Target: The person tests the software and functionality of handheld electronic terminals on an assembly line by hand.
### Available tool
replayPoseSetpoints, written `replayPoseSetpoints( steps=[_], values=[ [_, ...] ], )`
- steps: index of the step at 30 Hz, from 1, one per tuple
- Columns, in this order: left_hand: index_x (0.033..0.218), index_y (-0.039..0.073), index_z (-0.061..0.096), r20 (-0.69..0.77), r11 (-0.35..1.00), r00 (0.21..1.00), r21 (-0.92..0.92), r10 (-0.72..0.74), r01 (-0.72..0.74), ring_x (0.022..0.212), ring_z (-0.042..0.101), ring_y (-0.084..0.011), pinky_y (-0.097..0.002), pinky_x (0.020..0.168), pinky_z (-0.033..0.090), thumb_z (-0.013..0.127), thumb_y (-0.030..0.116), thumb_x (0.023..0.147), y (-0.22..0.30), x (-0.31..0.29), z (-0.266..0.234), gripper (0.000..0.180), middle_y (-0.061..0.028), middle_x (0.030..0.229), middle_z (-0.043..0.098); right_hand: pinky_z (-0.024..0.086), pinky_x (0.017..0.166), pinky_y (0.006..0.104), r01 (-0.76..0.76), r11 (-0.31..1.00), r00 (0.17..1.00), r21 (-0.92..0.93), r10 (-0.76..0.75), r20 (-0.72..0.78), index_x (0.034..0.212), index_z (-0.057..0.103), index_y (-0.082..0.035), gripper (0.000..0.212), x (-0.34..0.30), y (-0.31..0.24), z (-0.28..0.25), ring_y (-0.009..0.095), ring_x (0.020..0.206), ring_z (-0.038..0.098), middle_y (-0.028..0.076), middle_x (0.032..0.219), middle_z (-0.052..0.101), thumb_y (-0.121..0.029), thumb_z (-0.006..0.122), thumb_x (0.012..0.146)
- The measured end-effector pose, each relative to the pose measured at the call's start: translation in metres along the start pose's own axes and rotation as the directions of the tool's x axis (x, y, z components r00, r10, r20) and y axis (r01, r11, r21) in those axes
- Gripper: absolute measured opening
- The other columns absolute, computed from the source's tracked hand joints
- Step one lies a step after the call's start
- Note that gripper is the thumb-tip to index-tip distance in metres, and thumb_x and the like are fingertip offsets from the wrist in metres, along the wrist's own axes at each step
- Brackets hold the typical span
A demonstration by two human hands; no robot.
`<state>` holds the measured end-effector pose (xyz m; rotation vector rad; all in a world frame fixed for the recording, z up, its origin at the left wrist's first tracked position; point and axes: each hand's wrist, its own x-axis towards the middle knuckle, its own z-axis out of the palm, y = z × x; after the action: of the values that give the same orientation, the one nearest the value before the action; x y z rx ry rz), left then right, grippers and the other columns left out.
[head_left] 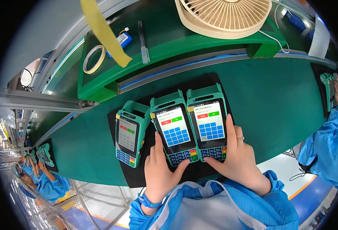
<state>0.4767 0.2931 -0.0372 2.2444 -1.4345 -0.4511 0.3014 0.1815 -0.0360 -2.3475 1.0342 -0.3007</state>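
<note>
Three green handheld payment terminals lie side by side on a black mat [138, 177], screens up. My left hand [158, 172] is around the lower end of the middle terminal [173, 128], its index finger along the left edge and thumb at the keypad's lower right. Around the right terminal [210, 124] is my right hand [239, 157], thumb on the keypad's lower left and index finger along the right edge. Both screens show red and green buttons above blue squares. The left terminal [127, 134] sits apart from my hands, tilted, with a dimmer screen showing grey squares.
Beyond the green bench [268, 99], a raised green shelf [169, 51] holds a beige fan [226, 17], a pen [143, 42], a blue battery pack [123, 39] and a tape roll [94, 59]. Yellow tape [105, 32] hangs before it. Co-workers in blue sleeves [322, 142] work at both sides.
</note>
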Motion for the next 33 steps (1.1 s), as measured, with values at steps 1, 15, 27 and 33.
replayPoseSetpoints(
  steps=[1, 15, 27, 33],
  values=[
    [0.135, -0.007, 0.027, -0.028, 0.997, 0.998, 0.046, 0.055, -0.054, 0.079, 0.054, -0.0295, -0.0357, 0.069, 0.044, 0.076, 0.027, 0.067, -0.002, -0.001, -0.005, 0.091, -0.0172, 0.098, 0.052, 0.051, 0.054, 0.0306, -0.011, 1.0, 1.0, -0.004, 0.011, 0.004, 0.137, 0.014, 0.011, 0.106, 0.001, -0.001, 0.0, 0.03, 0.077, 0.061, 0.025, 0.108, 0.045, -0.027, 0.079, 0.063],
    [0.122, -0.002, 0.051, -0.256, 0.972, 0.961, -0.231, -0.102, 0.042, 0.077, 0.051, -0.0192, -0.0295, 0.07, 0.043, 0.058, 0.013, 0.083, -0.063, -0.022, -0.032, 0.043, -0.01, 0.09, 0.053, 0.04, 0.068, 0.0363, 0.364, 0.907, 0.84, -0.213, -0.419, -0.344, 0.112, 0.06, -0.007, 0.054, -0.006, -0.036, 0.028, 0.023, 0.079, 0.051, 0.008, 0.093, 0.053, -0.034, 0.073, 0.067],
    [0.128, 0.003, 0.045, -0.205, 0.959, 0.969, -0.271, -0.136, 0.077, 0.088, 0.056, -0.021, -0.0327, 0.079, 0.041, 0.067, 0.001, 0.071, -0.063, -0.027, -0.019, 0.061, -0.009, 0.098, 0.057, 0.034, 0.087, 0.0333, 0.51, 0.777, 0.791, -0.37, -0.592, -0.154, 0.11, 0.063, -0.018, 0.046, -0.005, -0.05, 0.082, 0.018, 0.111, 0.046, 0.001, 0.117, 0.055, -0.049, 0.062, 0.076],
    [0.131, 0.004, 0.041, -0.18, 0.968, 0.969, -0.216, -0.168, 0.128, 0.093, 0.054, -0.0224, -0.0345, 0.087, 0.035, 0.069, 0.008, 0.071, -0.059, -0.027, -0.017, 0.066, -0.0092, 0.104, 0.056, 0.038, 0.086, 0.0301, 0.552, 0.765, 0.781, -0.331, -0.614, -0.115, 0.119, 0.057, -0.014, 0.048, -0.004, -0.05, 0.08, 0.017, 0.121, 0.04, 0.002, 0.128, 0.05, -0.047, 0.055, 0.084]
  ],
)
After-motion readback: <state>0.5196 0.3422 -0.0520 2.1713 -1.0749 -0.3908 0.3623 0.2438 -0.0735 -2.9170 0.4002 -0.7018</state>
